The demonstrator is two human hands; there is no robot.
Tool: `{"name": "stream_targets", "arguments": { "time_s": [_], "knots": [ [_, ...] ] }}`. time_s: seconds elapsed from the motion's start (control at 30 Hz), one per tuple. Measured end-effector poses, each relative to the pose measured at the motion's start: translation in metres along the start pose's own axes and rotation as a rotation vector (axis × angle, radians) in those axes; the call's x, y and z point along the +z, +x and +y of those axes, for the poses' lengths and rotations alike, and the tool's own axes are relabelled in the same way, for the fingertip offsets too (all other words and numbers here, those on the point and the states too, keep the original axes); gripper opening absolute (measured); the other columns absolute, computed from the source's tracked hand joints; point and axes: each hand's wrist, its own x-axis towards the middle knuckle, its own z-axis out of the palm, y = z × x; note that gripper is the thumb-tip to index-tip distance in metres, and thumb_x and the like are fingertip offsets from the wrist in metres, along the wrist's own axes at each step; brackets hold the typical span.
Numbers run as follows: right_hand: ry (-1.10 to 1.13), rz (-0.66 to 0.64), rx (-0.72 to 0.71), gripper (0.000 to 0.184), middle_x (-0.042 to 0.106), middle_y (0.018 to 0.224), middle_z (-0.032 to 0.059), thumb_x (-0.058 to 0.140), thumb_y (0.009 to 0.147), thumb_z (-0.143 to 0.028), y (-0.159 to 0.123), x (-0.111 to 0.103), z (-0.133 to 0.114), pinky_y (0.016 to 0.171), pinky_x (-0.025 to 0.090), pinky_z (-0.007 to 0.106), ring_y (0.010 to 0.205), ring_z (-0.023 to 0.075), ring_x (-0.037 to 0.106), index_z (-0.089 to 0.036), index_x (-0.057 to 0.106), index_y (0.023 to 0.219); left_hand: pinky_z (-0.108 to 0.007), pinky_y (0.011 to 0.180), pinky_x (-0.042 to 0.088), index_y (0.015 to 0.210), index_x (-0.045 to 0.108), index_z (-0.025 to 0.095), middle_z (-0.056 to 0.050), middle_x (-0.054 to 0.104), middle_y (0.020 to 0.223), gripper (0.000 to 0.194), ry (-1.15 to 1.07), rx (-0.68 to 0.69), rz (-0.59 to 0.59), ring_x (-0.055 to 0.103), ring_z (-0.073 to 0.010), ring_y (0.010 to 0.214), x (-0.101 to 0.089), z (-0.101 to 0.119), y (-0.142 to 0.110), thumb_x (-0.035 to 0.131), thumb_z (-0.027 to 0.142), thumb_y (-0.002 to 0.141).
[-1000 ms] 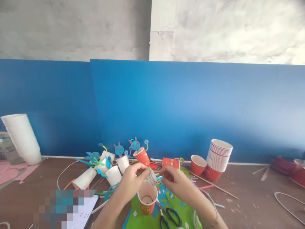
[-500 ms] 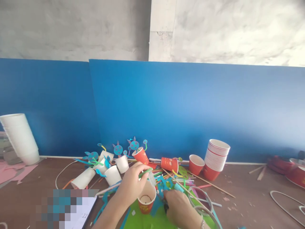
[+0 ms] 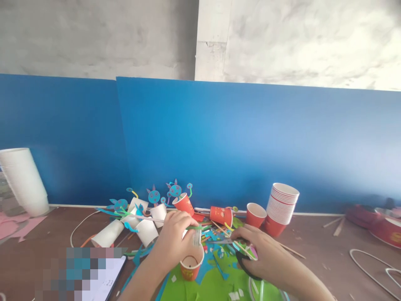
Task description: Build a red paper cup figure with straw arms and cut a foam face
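Observation:
My left hand (image 3: pixel 175 238) is closed, pinching a green straw (image 3: pixel 194 228) between thumb and fingers. A clear strip (image 3: pixel 197 237) hangs just below the straw; what it is I cannot tell. Directly under this hand, an upright red paper cup (image 3: pixel 189 274) has a dark hole in its inner wall. My right hand (image 3: pixel 266 257) grips black-handled scissors (image 3: pixel 222 241), their blades pointing left towards the straw. Beneath both hands lie a green sheet (image 3: pixel 184 290) and blue paper scraps (image 3: pixel 221 267).
White cups and blue paper animal figures (image 3: pixel 153 196) crowd the back left. Behind stand a red cup (image 3: pixel 256 215) and a tall cup stack (image 3: pixel 283 205). White cups (image 3: pixel 25 182) are stacked far left, near a phone (image 3: pixel 108 280). A cable (image 3: pixel 360 267) lies right.
My right hand has risen off the paper and moved right, bringing the scissors up with the blades now in sight. My left hand keeps its pinch on the straw, almost in place.

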Motion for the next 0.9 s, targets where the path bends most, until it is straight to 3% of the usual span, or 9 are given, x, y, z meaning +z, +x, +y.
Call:
{"name": "stream_targets", "arguments": {
  "time_s": [0.23, 0.53, 0.7, 0.9],
  "knots": [
    [0.082, 0.016, -0.088, 0.041, 0.067, 0.1, 0.0027, 0.057, 0.062, -0.013, 0.001, 0.01, -0.005, 0.076, 0.046, 0.033, 0.088, 0.0235, 0.059, -0.03, 0.069, 0.097, -0.035, 0.08, 0.043, 0.094, 0.07, 0.02, -0.006, 0.06, 0.091, 0.023, -0.047, 0.066, -0.067, 0.055, -0.0226, 0.092, 0.001, 0.004, -0.004, 0.051, 0.011, 0.088],
    [0.089, 0.012, -0.123, 0.038, 0.067, 0.099, 0.0019, 0.057, 0.066, -0.014, -0.001, 0.007, -0.009, 0.076, 0.046, 0.033, 0.087, 0.0231, 0.058, -0.031, 0.069, 0.098, -0.033, 0.082, 0.043, 0.094, 0.071, 0.02, -0.006, 0.059, 0.093, 0.022, -0.134, 0.024, -0.131, 0.056, -0.0215, 0.093, 0.0, 0.015, -0.005, 0.052, 0.011, 0.088],
    [0.115, 0.008, -0.166, 0.038, 0.068, 0.089, 0.0015, 0.056, 0.064, -0.011, -0.001, 0.009, -0.009, 0.067, 0.044, 0.031, 0.078, 0.022, 0.058, -0.031, 0.071, 0.093, -0.033, 0.08, 0.043, 0.095, 0.071, 0.02, -0.006, 0.059, 0.091, 0.021, -0.168, 0.08, -0.089, 0.055, -0.0208, 0.09, 0.009, 0.015, -0.007, 0.052, 0.012, 0.088],
    [0.025, -0.062, -0.095, 0.038, 0.067, 0.082, -0.0001, 0.053, 0.063, -0.01, -0.008, -0.003, -0.007, 0.064, 0.043, 0.027, 0.072, 0.0178, 0.058, -0.028, 0.072, 0.091, -0.034, 0.078, 0.042, 0.095, 0.07, 0.022, -0.006, 0.059, 0.09, 0.02, -0.151, 0.143, -0.065, 0.055, -0.0213, 0.089, 0.019, 0.017, -0.01, 0.052, 0.015, 0.091]
  ]
}}
